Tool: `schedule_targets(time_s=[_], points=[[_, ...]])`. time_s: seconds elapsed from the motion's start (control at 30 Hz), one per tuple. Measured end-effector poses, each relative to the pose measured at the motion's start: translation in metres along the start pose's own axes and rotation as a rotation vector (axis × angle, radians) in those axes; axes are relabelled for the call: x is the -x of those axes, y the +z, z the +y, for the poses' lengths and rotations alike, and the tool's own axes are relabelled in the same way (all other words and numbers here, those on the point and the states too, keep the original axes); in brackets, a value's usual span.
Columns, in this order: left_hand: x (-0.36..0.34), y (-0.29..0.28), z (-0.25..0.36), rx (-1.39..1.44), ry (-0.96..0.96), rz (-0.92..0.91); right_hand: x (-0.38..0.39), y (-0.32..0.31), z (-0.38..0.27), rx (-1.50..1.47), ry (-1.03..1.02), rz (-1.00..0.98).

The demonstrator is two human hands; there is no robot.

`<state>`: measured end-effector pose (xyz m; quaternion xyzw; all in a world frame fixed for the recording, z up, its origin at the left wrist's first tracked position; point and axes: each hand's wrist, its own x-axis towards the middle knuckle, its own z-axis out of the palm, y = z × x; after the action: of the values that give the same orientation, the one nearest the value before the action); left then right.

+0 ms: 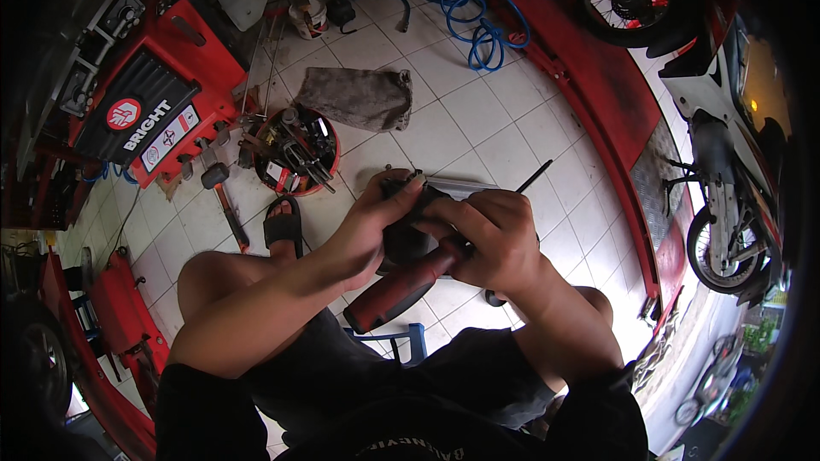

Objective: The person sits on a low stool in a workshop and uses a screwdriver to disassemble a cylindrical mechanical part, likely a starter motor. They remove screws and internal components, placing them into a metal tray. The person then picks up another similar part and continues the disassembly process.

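Note:
My left hand (366, 226) is closed around a dark part (405, 246), its thumb pressed on the top end. From behind that part a silver metal piece (457, 189) stretches toward my right hand; whether the two are joined I cannot tell. My right hand (502, 235) is wrapped round a screwdriver with a red and black handle (395, 292). The handle points back toward my lap, and the dark shaft sticks out past my knuckles to the far right. The fingertips of my right hand rest close to the dark part, which they partly hide.
A round red tub (335, 172) full of tools stands ahead on the tiles, a grey rag (357, 96) beyond it. A hammer (226, 205) lies left. Blue hose (483, 38) coils near a red ramp (589, 94). Motorcycles (717, 171) stand right; a red machine (158, 90) is left.

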<state>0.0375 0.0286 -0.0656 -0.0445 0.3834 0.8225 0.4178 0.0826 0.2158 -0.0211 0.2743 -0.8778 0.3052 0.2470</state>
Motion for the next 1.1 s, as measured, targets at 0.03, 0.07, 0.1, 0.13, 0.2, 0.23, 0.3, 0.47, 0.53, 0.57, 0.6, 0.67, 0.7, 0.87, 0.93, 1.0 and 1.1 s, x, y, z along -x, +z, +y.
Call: schedule_targets(time_s=[0.03, 0.07, 0.1, 0.13, 0.2, 0.23, 0.3, 0.47, 0.53, 0.57, 0.6, 0.67, 0.7, 0.87, 0.93, 1.0, 1.1], points=[[0.001, 0.002, 0.0, -0.036, 0.015, 0.027, 0.0, 0.001, -0.001, -0.005, 0.006, 0.011], [0.002, 0.003, 0.001, -0.028, 0.013, 0.025, 0.0, 0.002, -0.003, -0.01, 0.023, 0.018], [0.002, 0.004, 0.002, -0.02, 0.011, 0.024, 0.001, 0.003, -0.005, -0.014, 0.04, 0.025], [0.003, 0.005, 0.002, -0.012, 0.009, 0.022, 0.001, 0.003, -0.007, -0.018, 0.057, 0.032], [0.005, 0.009, 0.005, -0.029, 0.01, 0.059, 0.002, 0.006, -0.008, -0.009, 0.08, 0.032], [0.006, 0.011, 0.005, -0.038, 0.012, 0.077, 0.003, 0.006, -0.009, -0.003, 0.089, 0.034], [0.006, 0.011, 0.003, -0.075, 0.044, 0.093, 0.004, 0.005, -0.008, 0.13, -0.004, 0.022], [0.004, 0.006, -0.004, -0.082, 0.068, 0.103, -0.005, 0.003, -0.001, 0.236, -0.234, 0.046], [0.005, 0.006, -0.002, -0.048, 0.042, 0.093, -0.007, 0.0, 0.002, 0.268, -0.287, 0.026], [0.005, 0.005, -0.001, -0.04, 0.035, 0.087, -0.006, 0.002, 0.003, 0.256, -0.276, 0.043], [0.006, 0.005, 0.0, -0.032, 0.027, 0.082, -0.005, 0.004, 0.004, 0.244, -0.265, 0.059], [0.007, 0.005, 0.002, -0.04, 0.022, 0.072, -0.005, 0.004, 0.003, 0.234, -0.221, 0.054], [0.008, 0.005, 0.003, -0.056, 0.024, 0.069, -0.005, 0.001, -0.001, 0.236, -0.189, 0.033], [0.01, 0.012, 0.008, -0.08, 0.022, 0.021, -0.004, -0.004, -0.003, 0.145, -0.172, 0.016], [0.007, 0.006, 0.008, -0.066, 0.015, -0.058, -0.002, -0.002, -0.001, 0.092, -0.175, 0.031], [0.009, 0.01, 0.008, -0.037, 0.004, -0.042, -0.001, -0.005, 0.0, 0.073, -0.154, -0.009], [0.009, 0.009, 0.008, 0.002, -0.011, -0.079, 0.001, -0.004, 0.002, 0.052, -0.129, -0.032]])
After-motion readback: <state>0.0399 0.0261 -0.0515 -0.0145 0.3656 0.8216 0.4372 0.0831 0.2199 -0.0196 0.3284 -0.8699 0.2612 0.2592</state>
